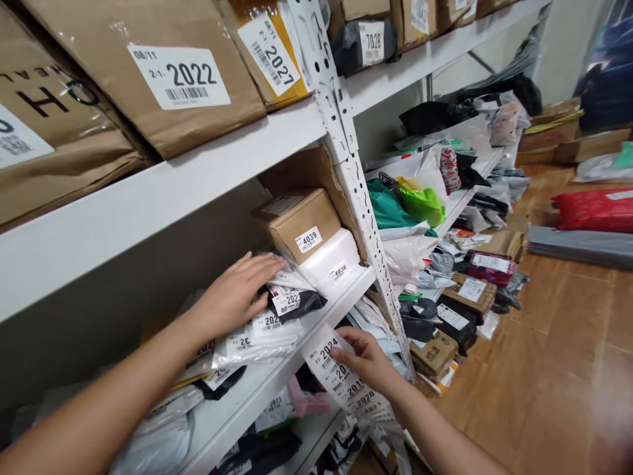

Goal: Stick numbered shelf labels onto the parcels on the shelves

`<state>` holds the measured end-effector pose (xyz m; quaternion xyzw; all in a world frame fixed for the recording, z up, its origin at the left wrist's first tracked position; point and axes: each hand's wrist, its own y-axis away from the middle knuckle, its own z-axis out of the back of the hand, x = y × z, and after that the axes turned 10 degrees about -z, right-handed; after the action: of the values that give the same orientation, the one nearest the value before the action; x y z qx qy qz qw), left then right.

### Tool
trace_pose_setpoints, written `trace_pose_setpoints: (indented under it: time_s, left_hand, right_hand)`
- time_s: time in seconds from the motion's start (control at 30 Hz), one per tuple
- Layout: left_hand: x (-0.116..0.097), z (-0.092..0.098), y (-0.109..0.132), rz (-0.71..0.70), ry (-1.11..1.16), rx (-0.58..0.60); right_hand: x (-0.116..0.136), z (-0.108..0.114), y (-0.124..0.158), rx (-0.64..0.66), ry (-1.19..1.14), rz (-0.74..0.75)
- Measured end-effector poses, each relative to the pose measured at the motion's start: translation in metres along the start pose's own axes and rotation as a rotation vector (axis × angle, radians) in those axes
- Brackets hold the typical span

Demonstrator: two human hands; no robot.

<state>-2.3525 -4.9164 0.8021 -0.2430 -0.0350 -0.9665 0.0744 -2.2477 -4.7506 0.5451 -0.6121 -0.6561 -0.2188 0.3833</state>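
My left hand [247, 284] lies with its fingers stretched out on a plastic mailing bag [291, 297] labelled 2023, at the right end of a row of parcels on the middle shelf [341, 297]. My right hand [366, 359] pinches the top of a strip of label stickers [346, 382], whose first label reads 2024. The strip hangs down in front of the shelf edge. Just beyond my left fingers, a brown box [306, 227] marked 4039 rests on a white parcel [336, 264] marked 4038. Clear and white bags [262, 336] lie below my left wrist.
Overhead, a white shelf [173, 211] carries a brown box [163, 79] marked 2022. A perforated metal post [361, 178] stands right of the middle shelf. Past it are shelves of bagged parcels, with more parcels on the wooden floor [554, 343]. A red package [598, 210] lies farther right.
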Motion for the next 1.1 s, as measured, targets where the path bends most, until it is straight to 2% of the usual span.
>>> trace_pose_setpoints:
  time_s: [0.07, 0.1, 0.23, 0.37, 0.5, 0.63, 0.77, 0.97, 1.1]
  left_hand:
    - [0.010, -0.007, 0.000, 0.002, 0.066, 0.078]
    - [0.013, -0.013, 0.001, -0.017, 0.092, 0.068]
    - [0.011, -0.029, 0.008, -0.077, 0.163, -0.095]
    - [0.006, -0.028, 0.008, -0.077, 0.380, -0.048]
    - [0.011, -0.021, 0.008, -0.032, 0.528, 0.006]
    - [0.012, -0.020, 0.007, 0.120, 0.624, -0.015]
    - [0.008, -0.021, -0.002, 0.286, 0.646, -0.004]
    - [0.010, -0.026, -0.011, 0.331, 0.686, -0.015]
    - [0.010, -0.024, -0.012, 0.345, 0.644, 0.025]
  right_hand:
    - [0.003, -0.003, -0.001, 0.035, 0.018, 0.025]
    - [0.005, -0.004, -0.001, 0.041, 0.021, 0.039]
    - [0.017, -0.008, -0.007, 0.069, 0.010, 0.057]
    - [0.040, -0.019, -0.021, 0.047, -0.001, 0.106]
    - [0.052, -0.039, -0.047, -0.010, -0.018, 0.144]
    - [0.045, -0.056, -0.076, -0.064, -0.057, 0.113]
    - [0.036, -0.063, -0.090, -0.165, -0.036, 0.090]
    - [0.032, -0.066, -0.092, -0.278, 0.079, 0.148]
    - [0.031, -0.069, -0.095, -0.391, 0.133, 0.162]
